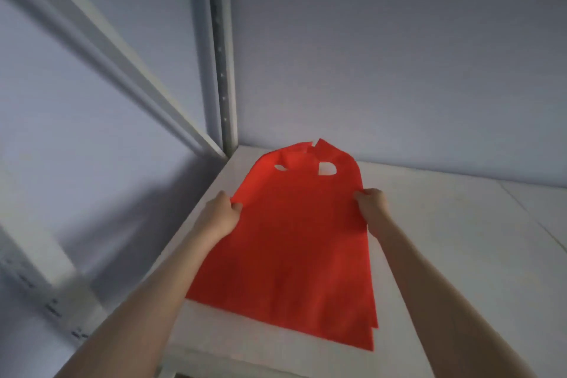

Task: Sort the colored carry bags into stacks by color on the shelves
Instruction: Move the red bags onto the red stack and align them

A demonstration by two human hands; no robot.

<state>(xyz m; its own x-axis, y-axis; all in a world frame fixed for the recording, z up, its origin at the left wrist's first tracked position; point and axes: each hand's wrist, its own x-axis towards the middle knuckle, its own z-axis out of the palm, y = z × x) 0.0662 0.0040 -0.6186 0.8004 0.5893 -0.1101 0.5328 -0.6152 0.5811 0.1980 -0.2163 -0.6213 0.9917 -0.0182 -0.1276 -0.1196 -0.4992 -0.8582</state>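
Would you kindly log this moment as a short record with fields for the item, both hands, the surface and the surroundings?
item: red carry bag, flat, handle cut-outs at the far end
layers: more than one red edge shows at the near right corner
left hand: left hand pinching the bag's left edge
right hand: right hand pinching the bag's right edge
surface: white shelf
surroundings: grey upright post at the back left corner

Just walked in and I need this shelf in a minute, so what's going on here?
A person is laying a red carry bag flat on a white shelf, near its back left corner. The left hand pinches the bag's left edge and the right hand its right edge, handle cutouts pointing toward the wall. More red edges show at the near right corner, so it seems to sit on a red stack. No other colors are visible.
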